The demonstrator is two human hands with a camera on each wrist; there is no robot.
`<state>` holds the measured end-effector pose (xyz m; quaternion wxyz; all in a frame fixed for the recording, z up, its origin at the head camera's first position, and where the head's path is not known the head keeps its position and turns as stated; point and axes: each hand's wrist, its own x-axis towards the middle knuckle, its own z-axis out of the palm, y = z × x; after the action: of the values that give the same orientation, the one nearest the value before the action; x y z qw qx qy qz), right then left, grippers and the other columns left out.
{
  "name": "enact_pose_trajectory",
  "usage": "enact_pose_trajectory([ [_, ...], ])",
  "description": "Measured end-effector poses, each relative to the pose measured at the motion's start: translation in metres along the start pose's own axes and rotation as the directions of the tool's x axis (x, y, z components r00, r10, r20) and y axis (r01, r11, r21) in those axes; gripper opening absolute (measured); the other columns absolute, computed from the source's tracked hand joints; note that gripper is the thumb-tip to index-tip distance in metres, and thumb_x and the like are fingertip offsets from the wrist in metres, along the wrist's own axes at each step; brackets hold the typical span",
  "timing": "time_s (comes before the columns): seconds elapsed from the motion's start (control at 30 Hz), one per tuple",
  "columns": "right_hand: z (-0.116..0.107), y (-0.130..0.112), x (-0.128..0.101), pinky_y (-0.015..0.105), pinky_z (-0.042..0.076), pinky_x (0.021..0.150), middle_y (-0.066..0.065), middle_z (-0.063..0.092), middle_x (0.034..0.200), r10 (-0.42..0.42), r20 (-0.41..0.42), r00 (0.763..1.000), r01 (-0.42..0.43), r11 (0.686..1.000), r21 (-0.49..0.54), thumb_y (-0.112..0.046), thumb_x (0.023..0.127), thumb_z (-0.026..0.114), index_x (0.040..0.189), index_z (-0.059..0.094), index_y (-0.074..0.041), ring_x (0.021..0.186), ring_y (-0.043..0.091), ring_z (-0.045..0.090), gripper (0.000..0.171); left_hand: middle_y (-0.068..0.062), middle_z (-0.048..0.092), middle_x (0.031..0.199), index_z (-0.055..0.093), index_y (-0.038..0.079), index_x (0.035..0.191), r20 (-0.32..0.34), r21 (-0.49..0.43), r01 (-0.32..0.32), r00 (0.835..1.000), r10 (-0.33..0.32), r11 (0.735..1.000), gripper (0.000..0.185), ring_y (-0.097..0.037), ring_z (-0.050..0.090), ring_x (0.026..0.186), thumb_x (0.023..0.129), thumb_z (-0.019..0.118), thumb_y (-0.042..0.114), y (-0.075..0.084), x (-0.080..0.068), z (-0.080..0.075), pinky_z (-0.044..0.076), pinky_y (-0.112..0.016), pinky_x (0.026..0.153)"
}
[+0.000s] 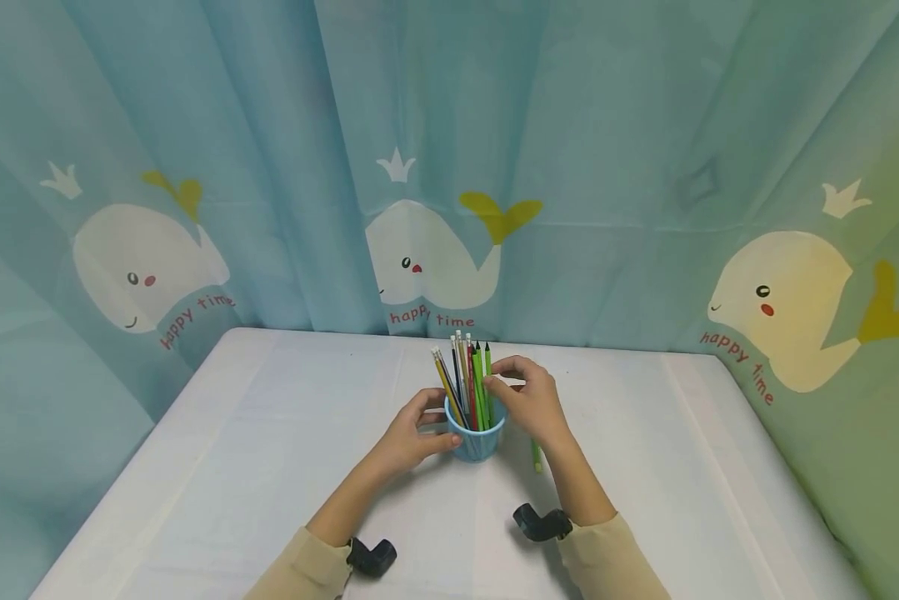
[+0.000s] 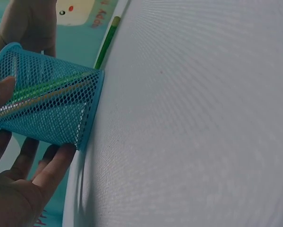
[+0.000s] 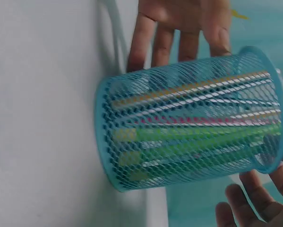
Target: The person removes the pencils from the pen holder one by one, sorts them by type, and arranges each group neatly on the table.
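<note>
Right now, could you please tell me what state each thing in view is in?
Blue mesh cup: upright on the table.
Green pencils in the cup: points up.
Eraser-tipped pencils in the cup: erasers up.
Loose green pencil: lying on the table.
Left grip: around the cup.
Right grip: at the green pencils; whether pinching one, unclear.
Curtain: hanging in folds.

One mesh cup (image 1: pixel 476 447) is counted on one surface (image 1: pixel 269 467). Inside it, three green pencils (image 1: pixel 480 387) are noted, with at least four white-tipped pencils (image 1: pixel 461 367); the exact total cannot be established. One loose green pencil (image 1: pixel 536 457) is recorded. One left grip (image 1: pixel 412 435), one right grip (image 1: pixel 533 404) and two black wrist devices (image 1: pixel 374 560) are counted. Three printed whales (image 1: pixel 442 267) are listed.
</note>
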<state>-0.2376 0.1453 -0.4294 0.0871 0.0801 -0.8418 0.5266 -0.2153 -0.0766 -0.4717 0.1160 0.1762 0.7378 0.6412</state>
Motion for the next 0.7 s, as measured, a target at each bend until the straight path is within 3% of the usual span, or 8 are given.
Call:
enact_pose_trajectory([
  [0.3,-0.016,-0.010,-0.001,0.048,0.053,0.097,0.010,0.065,0.114,0.050,0.037,0.998,-0.056,0.980,0.193,-0.020,0.094,0.068,0.108,0.064,-0.005,0.112,0.027,0.065,0.021,-0.020,0.049,0.144,0.043,0.006,0.144,0.000,-0.003,0.009,1.000,-0.009,1.000,0.070,-0.041,0.052,0.131,0.084,0.079,0.013,0.001,-0.001,0.000,0.052,-0.047,0.102],
  [0.53,-0.032,-0.019,-0.001,0.033,0.056,0.091,0.017,0.063,0.122,0.024,0.057,0.998,-0.039,0.957,0.286,-0.022,0.096,0.068,0.112,0.060,0.001,0.109,0.020,0.067,0.029,-0.019,0.049,0.143,0.043,0.006,0.143,0.002,0.004,0.010,1.000,-0.010,1.000,0.069,-0.040,0.052,0.130,0.085,0.078,0.014,0.002,0.000,0.000,0.052,-0.047,0.102],
  [0.7,-0.043,-0.025,-0.004,0.029,0.057,0.089,0.015,0.063,0.120,-0.013,0.058,0.998,-0.010,0.929,0.371,-0.018,0.097,0.066,0.112,0.057,0.003,0.105,0.016,0.069,0.027,-0.019,0.050,0.143,0.044,0.005,0.143,-0.006,0.005,0.014,1.000,-0.014,1.000,0.068,-0.040,0.052,0.130,0.085,0.078,0.013,0.003,-0.001,0.001,0.052,-0.047,0.102],
])
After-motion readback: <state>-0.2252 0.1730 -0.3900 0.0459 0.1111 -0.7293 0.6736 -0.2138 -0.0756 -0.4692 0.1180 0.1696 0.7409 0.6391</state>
